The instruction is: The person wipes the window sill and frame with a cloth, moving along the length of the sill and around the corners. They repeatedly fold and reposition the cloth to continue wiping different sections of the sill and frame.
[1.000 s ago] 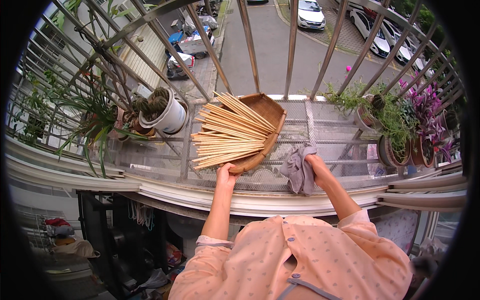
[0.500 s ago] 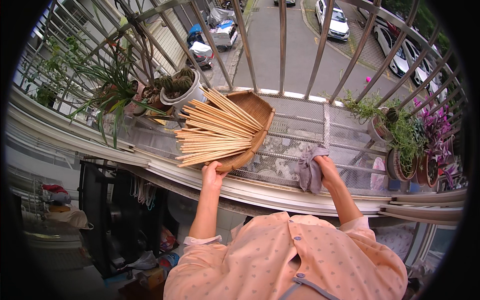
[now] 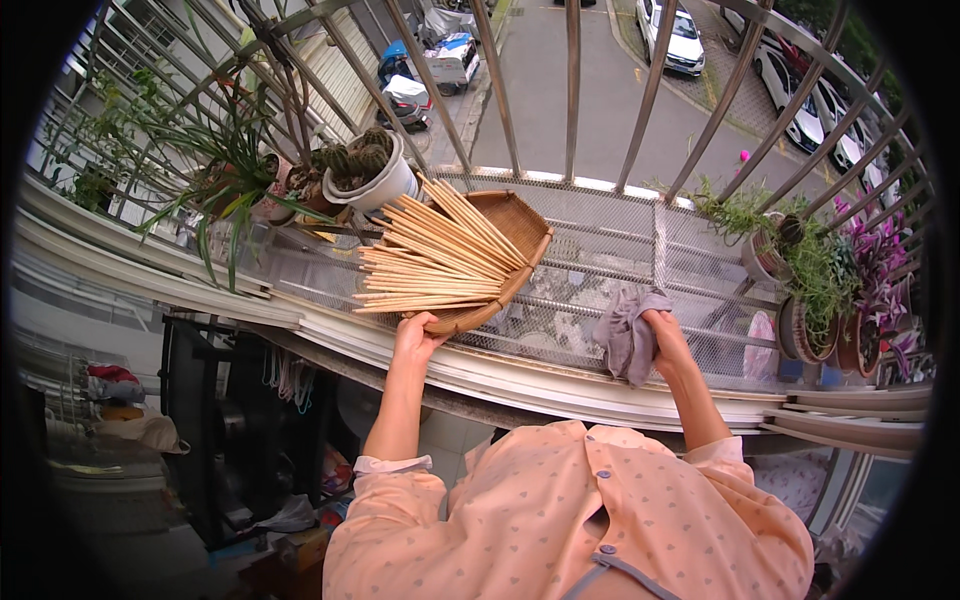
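A woven bamboo basket (image 3: pixel 522 222), shallow and scoop-shaped, rests on the wire-mesh shelf (image 3: pixel 600 240) outside the window. Many wooden chopsticks (image 3: pixel 435 262) lie fanned out in it, their ends jutting past its left side. My left hand (image 3: pixel 418 336) is closed on the basket's near rim, fingers partly hidden beneath it. To the right, my right hand (image 3: pixel 668 340) grips a crumpled greyish-purple cloth (image 3: pixel 628 335), which hangs over the near part of the mesh. The cloth and the basket are apart.
Metal railing bars (image 3: pixel 572 100) close off the far side. A white pot of cacti (image 3: pixel 372 182) stands close to the chopsticks. Potted plants (image 3: pixel 810 280) line the right end. The white window track (image 3: pixel 480 368) runs along the near edge. Below lie a road and parked cars (image 3: pixel 672 40).
My left hand and the near side of the basket have shifted slightly away from me. The right hand still holds the cloth, a touch further right.
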Available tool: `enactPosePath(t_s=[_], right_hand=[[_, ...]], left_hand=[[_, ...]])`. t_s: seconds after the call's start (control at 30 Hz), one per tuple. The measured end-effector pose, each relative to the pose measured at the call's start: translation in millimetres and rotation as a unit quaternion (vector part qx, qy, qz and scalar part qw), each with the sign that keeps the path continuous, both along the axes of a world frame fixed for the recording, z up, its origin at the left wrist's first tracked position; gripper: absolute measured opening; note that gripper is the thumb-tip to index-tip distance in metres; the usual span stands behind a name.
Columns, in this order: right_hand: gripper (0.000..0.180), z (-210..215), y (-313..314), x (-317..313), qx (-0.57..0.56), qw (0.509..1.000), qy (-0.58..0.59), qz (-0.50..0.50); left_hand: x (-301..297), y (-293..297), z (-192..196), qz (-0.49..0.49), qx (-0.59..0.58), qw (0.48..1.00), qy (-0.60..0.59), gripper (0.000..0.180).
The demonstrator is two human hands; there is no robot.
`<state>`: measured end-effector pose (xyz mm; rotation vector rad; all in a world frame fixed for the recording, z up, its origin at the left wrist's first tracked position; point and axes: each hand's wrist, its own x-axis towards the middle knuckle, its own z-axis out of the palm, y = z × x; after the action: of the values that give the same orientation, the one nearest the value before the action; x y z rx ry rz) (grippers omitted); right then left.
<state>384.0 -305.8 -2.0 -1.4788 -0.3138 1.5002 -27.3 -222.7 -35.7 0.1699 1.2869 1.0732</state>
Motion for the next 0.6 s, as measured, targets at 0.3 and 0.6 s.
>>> enactPosePath(t_s=[0.3,0.6], right_hand=[[0.017,-1,6,1,-0.003,1.000,-0.010,-0.004],[0.016,-11,10,5,0.003,1.000,0.006,-0.008]], left_hand=[[6,21,-7,-0.018,-0.031,0.999,0.015,0.042],[-13,28,-36,-0.011,0.027,0.995,0.099,0.041]])
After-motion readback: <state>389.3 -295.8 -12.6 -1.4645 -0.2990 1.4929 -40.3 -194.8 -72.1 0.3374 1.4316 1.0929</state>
